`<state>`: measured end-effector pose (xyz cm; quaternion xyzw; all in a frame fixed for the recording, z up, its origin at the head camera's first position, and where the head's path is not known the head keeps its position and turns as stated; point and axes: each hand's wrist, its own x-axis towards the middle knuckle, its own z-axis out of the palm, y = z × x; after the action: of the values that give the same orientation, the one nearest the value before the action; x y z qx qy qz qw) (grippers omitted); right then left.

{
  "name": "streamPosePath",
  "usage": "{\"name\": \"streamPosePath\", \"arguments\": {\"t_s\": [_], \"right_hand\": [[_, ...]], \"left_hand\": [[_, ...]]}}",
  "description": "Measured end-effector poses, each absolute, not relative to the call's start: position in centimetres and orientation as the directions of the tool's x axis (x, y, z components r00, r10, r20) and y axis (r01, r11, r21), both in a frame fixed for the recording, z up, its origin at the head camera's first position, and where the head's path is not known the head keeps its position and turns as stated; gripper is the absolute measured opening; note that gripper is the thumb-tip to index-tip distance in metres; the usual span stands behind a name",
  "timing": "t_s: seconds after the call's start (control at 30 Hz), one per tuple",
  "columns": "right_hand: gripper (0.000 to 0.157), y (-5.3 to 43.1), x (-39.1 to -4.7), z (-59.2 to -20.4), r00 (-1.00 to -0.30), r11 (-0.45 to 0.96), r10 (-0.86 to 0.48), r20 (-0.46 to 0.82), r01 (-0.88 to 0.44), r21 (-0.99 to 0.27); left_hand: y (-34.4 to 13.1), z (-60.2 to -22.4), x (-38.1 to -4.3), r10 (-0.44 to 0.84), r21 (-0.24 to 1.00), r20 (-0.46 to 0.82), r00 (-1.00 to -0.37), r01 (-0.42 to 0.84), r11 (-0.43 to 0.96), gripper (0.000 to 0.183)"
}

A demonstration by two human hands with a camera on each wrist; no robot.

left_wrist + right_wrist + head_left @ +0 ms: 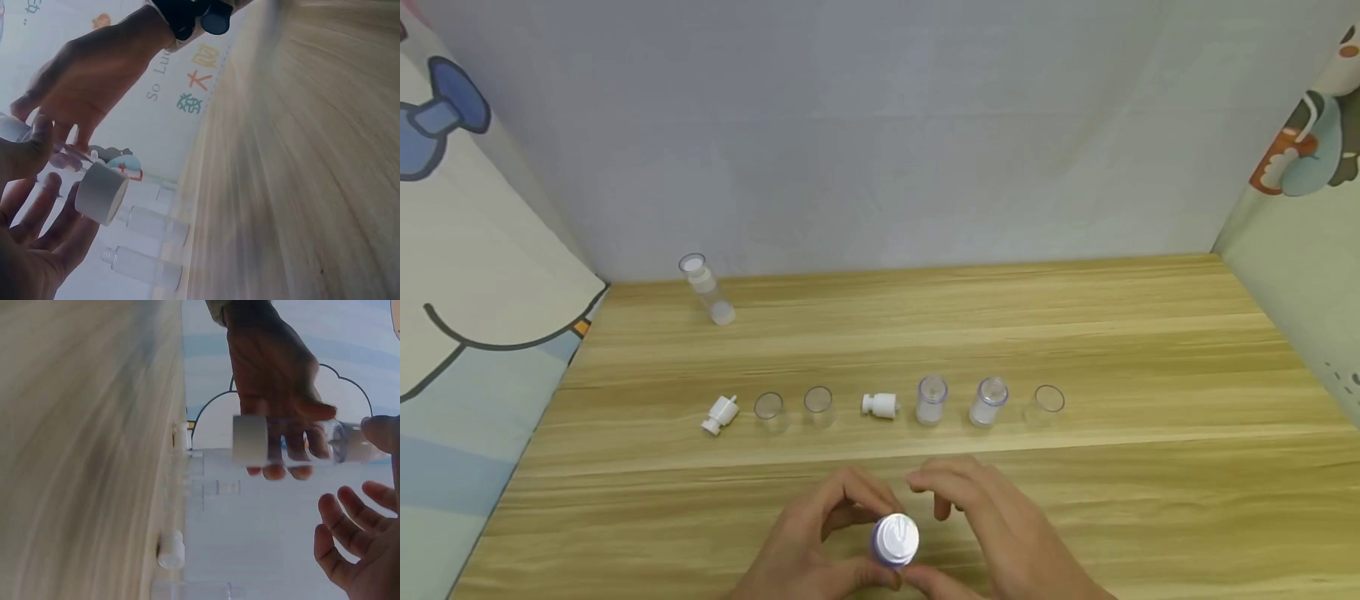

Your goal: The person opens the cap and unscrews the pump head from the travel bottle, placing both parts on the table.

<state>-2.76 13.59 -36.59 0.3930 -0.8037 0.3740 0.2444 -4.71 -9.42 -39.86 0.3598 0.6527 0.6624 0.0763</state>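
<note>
My left hand [820,542] grips a clear cylindrical bottle [300,440] with a white base, held upright above the table. In the head view its round whitish top [897,539] faces the camera. The left wrist view shows the bottle's white base [100,192] beside the curled fingers. Close on the other side is my right hand [1000,517], its thumb by the bottle's upper end. The right hand's other fingers [344,531] are spread loosely away from the bottle. Exactly what sits inside the bottle's upper end is blurred.
Across the wooden table [1150,500] runs a row: a white pump head [722,414], two clear caps [769,408], another white pump head [880,406], two clear bottles [930,402] and a clear cap [1048,402]. At the back left stands a bottle with a pump top [707,290].
</note>
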Motion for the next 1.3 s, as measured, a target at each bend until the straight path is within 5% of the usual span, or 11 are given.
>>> {"name": "streamPosePath", "arguments": {"t_s": [0.23,0.53,0.8,1.1,1.3], "right_hand": [[0.053,12.4,-2.3,-37.8,-0.659,0.365,-0.319,0.681,-0.748,-0.553],[0.040,11.8,-1.9,-38.1,-0.726,0.408,-0.303,0.618,-0.684,-0.604],[0.040,12.5,-3.1,-37.4,-0.582,0.225,-0.437,0.686,-0.809,-0.543],[0.031,13.4,-3.4,-37.1,-0.526,0.163,-0.568,0.633,-0.826,-0.540],[0.042,13.5,-3.8,-37.4,-0.484,0.116,-0.604,0.633,-0.839,-0.531]], "left_hand": [[-8.3,-40.5,-4.7,0.490,0.897,0.429,-0.758,0.420,-0.136,0.042],[-7.8,-40.9,-4.8,0.466,0.841,0.515,-0.720,0.528,-0.114,0.047],[-8.5,-40.8,-4.9,0.504,0.842,0.509,-0.698,0.525,-0.124,0.049],[-9.6,-40.8,-5.3,0.584,0.795,0.518,-0.625,0.603,-0.059,0.048],[-9.9,-40.9,-5.6,0.651,0.806,0.480,-0.588,0.589,-0.063,0.045]]}}
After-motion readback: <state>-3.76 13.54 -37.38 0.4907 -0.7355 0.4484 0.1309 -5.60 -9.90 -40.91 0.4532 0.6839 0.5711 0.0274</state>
